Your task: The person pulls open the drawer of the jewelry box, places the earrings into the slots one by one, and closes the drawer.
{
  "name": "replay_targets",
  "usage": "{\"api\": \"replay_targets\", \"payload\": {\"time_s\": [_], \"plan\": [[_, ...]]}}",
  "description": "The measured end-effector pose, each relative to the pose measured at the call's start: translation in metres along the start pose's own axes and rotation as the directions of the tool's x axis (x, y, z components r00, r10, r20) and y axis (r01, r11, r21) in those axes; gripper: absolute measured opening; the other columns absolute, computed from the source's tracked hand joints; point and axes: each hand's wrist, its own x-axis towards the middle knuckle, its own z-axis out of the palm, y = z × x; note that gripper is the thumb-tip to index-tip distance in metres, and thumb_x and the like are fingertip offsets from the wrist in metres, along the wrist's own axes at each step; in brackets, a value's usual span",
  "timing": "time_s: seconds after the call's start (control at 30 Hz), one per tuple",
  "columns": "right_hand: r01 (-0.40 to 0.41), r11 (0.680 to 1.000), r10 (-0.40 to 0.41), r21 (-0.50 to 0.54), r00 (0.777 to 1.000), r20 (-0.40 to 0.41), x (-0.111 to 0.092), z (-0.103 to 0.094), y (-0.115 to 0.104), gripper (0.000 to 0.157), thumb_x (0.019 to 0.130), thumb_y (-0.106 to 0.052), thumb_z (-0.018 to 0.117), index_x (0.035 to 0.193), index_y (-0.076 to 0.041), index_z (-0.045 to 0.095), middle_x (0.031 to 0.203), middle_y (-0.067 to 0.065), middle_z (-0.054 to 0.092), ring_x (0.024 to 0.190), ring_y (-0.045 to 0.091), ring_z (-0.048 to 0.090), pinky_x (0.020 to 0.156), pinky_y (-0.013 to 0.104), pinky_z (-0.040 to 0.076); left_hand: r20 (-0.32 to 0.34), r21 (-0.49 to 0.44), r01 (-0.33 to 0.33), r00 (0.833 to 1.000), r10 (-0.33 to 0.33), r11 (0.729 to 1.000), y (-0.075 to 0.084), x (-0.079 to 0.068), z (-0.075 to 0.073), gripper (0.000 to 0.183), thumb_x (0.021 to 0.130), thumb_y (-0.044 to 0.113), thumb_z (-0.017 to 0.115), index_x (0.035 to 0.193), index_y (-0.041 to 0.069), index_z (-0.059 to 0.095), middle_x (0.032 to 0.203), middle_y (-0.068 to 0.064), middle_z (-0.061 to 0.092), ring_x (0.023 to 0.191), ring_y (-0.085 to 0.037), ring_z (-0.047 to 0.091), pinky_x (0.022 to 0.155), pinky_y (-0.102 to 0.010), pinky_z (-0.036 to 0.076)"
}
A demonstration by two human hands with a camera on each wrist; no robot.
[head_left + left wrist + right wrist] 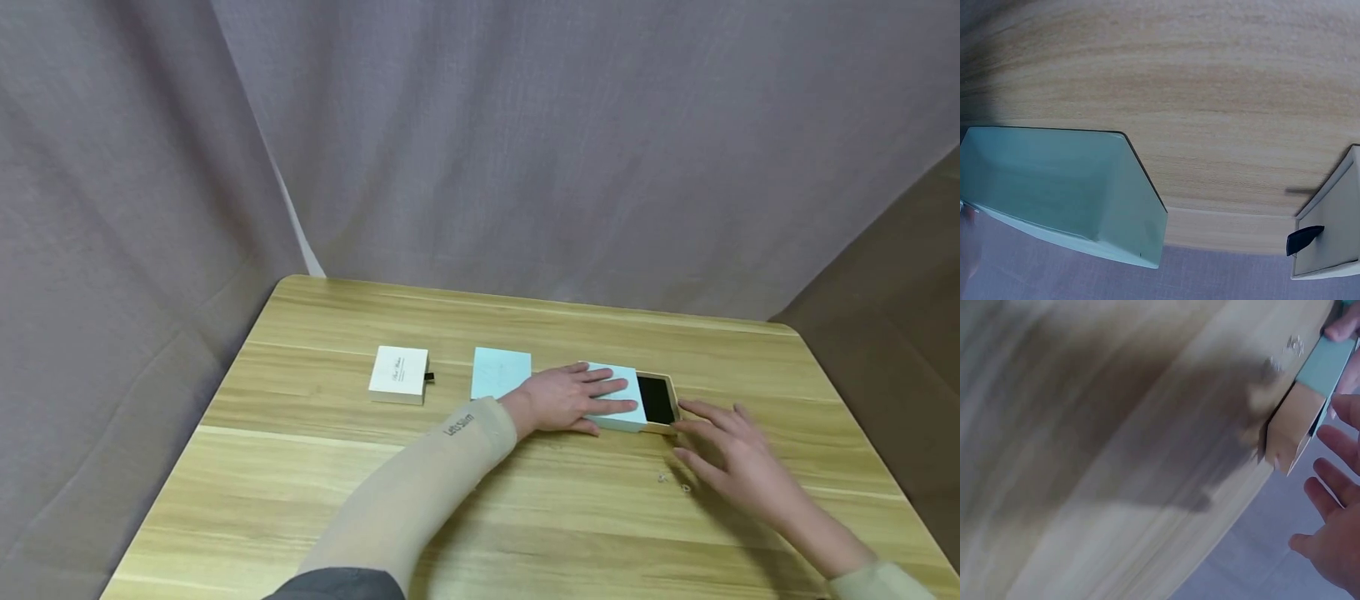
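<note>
My left hand [564, 402] lies with straight fingers across the top of a light blue box sleeve [626, 392]. Out of the sleeve's right end sticks a tan drawer [1294, 419] with a black lining [656, 401]. Beside that drawer's outer end is my right hand [738, 457], its fingers spread and loosely bent, fingertips right by the drawer's edge. The right wrist view shows the same hand [1335, 519] with nothing in its grasp. Two small shiny pieces [662, 478] [1295, 345] lie on the table near the drawer, too small to make out.
Another light blue box [501, 371] [1054, 181] sits left of the sleeve, partly behind my left wrist. Further left stands a white box [399, 373] with dark lettering and a black pull tab [1304, 239]. Grey curtains [525, 150] hang behind the wooden table [315, 483].
</note>
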Motion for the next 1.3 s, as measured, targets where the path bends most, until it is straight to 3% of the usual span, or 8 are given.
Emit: {"api": "replay_targets", "payload": {"time_s": [0.37,0.53,0.63,0.8,1.0,1.3], "plan": [[0.072,0.997,-0.072,-0.032,0.997,0.01,-0.011,0.007,-0.021,0.043,0.076,-0.015,0.09,0.118,-0.01,0.08,0.138,0.016,0.068,0.122,0.041,0.06,0.133,0.058,0.01,-0.002,-0.001,0.012,1.0,-0.012,1.0,-0.001,-0.003,-0.001,0.068,0.113,0.062,0.028,0.174,0.036,0.01,0.18,0.004,0.012,0.165,-0.016,0.015,0.133,-0.035,0.022],[0.112,0.991,-0.111,-0.068,0.994,0.022,-0.017,0.01,-0.024,0.031,0.093,-0.032,0.08,0.115,-0.011,0.082,0.136,0.015,0.069,0.123,0.038,0.061,0.135,0.052,0.006,-0.007,-0.006,0.011,1.0,-0.011,1.0,0.0,-0.002,0.001,0.068,0.113,0.061,0.028,0.173,0.036,0.01,0.18,0.004,0.012,0.165,-0.016,0.015,0.133,-0.035,0.021],[0.127,0.989,-0.125,-0.081,0.992,0.026,-0.021,0.012,-0.024,0.036,0.103,-0.044,0.068,0.112,-0.012,0.083,0.135,0.015,0.07,0.123,0.037,0.061,0.135,0.049,0.005,-0.014,-0.003,0.008,1.0,-0.008,1.0,0.001,-0.001,0.002,0.068,0.113,0.061,0.028,0.173,0.036,0.011,0.18,0.004,0.012,0.165,-0.016,0.015,0.133,-0.035,0.022],[0.148,0.985,-0.145,-0.089,0.989,0.043,-0.022,0.017,-0.022,0.04,0.109,-0.047,0.059,0.104,-0.016,0.083,0.131,0.011,0.071,0.123,0.036,0.06,0.135,0.047,0.004,-0.017,0.002,0.008,1.0,-0.007,1.0,0.002,0.0,0.002,0.068,0.113,0.062,0.028,0.173,0.037,0.011,0.18,0.005,0.012,0.165,-0.016,0.015,0.133,-0.035,0.022],[0.185,0.977,-0.184,-0.102,0.983,0.02,-0.021,0.024,-0.02,0.064,0.114,-0.055,0.035,0.091,-0.018,0.08,0.126,0.01,0.072,0.118,0.036,0.061,0.135,0.044,0.004,-0.004,-0.006,0.012,1.0,-0.012,1.0,0.001,0.002,0.003,0.068,0.113,0.061,0.027,0.173,0.037,0.008,0.18,0.005,0.011,0.165,-0.016,0.013,0.133,-0.035,0.02],[0.204,0.976,-0.205,-0.083,0.979,-0.011,-0.018,0.03,-0.017,0.062,0.114,-0.054,0.034,0.085,-0.02,0.076,0.122,0.009,0.074,0.115,0.037,0.062,0.135,0.041,0.008,-0.005,-0.008,0.014,1.0,-0.014,1.0,0.001,0.002,0.003,0.067,0.113,0.061,0.027,0.173,0.037,0.009,0.18,0.005,0.012,0.165,-0.016,0.014,0.133,-0.035,0.02]]}}
